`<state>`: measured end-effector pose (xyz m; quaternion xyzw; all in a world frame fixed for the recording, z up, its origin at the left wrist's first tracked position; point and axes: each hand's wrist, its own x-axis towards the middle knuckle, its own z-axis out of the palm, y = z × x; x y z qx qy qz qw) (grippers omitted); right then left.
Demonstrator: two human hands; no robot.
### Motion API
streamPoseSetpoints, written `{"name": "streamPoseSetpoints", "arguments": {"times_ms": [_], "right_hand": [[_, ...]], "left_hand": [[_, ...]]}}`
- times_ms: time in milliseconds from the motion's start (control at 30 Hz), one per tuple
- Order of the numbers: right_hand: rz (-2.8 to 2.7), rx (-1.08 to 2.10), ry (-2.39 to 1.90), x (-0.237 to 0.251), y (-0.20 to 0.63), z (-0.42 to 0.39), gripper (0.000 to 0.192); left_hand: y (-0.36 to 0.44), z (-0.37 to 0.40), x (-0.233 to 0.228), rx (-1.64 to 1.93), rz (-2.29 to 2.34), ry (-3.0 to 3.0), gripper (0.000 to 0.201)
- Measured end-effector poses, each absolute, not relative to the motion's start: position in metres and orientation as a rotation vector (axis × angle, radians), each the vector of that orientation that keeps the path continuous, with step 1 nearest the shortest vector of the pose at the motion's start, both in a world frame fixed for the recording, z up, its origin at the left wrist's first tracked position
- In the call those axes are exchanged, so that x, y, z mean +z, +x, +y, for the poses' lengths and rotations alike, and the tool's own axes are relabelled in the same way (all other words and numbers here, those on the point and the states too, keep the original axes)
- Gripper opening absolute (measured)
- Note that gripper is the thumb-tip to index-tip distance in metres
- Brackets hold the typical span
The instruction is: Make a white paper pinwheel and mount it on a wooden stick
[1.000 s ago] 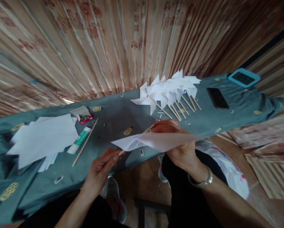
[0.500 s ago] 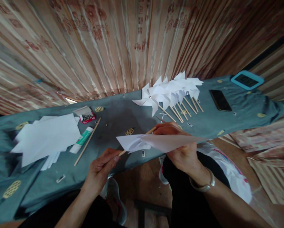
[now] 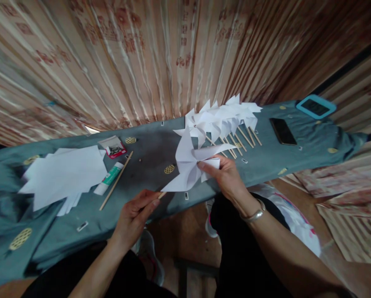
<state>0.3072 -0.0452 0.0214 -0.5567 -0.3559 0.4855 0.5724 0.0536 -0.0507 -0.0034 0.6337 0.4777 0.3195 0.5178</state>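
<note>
Since the earlier frame: white paper pinwheel [image 3: 187, 167] turned from nearly edge-on to face the camera; right thumb now on its front near the hub.

Left to right. Far left, stack of white paper sheets [image 3: 70, 174] on the bench [image 3: 152, 142], covered in grey-green cloth. Next, red-and-white open box [image 3: 115, 149] with small metal bits, too small to name. Below it, green-and-white glue stick [image 3: 109, 178], thin pale wooden stick [image 3: 117, 180] just beside, slanted.

Left hand [image 3: 135, 213]: fingers pinched on the light wooden handle [image 3: 162, 195] at the pinwheel's lower-left tip. Handle's long axis seems to run up and right toward the hub; most of it is behind the blades, far end not visible.

Pinwheel is between the hands, above the bench's near edge. Right hand [image 3: 231, 178]: fingers gripping its right side, thumb in front, others mostly hidden behind. Hub lies just left of that thumb, so right hand is nearer the hub; left has the handle.

Beyond, overlapping row of white paper pinwheels [image 3: 225, 116], sticks toward the person. Further right, black phone [image 3: 283, 131], then blue-framed device [image 3: 316, 106].
</note>
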Motion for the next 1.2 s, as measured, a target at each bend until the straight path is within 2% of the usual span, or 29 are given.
{"name": "streamPoseSetpoints", "arguments": {"times_ms": [667, 1067, 1200], "right_hand": [[-0.892, 1.29, -1.236, 0.015, 0.302, -0.037, 0.035], [-0.931, 1.329, -1.21, 0.007, 0.298, -0.036, 0.025], [-0.943, 1.344, -1.21, 0.01, 0.298, -0.034, 0.028]], "left_hand": [[0.041, -0.052, -0.008, 0.746, 1.136, 1.511, 0.026], [0.04, -0.059, -0.016, 0.787, 1.14, 1.493, 0.023], [0.042, -0.06, -0.016, 0.802, 1.126, 1.476, 0.022]]}}
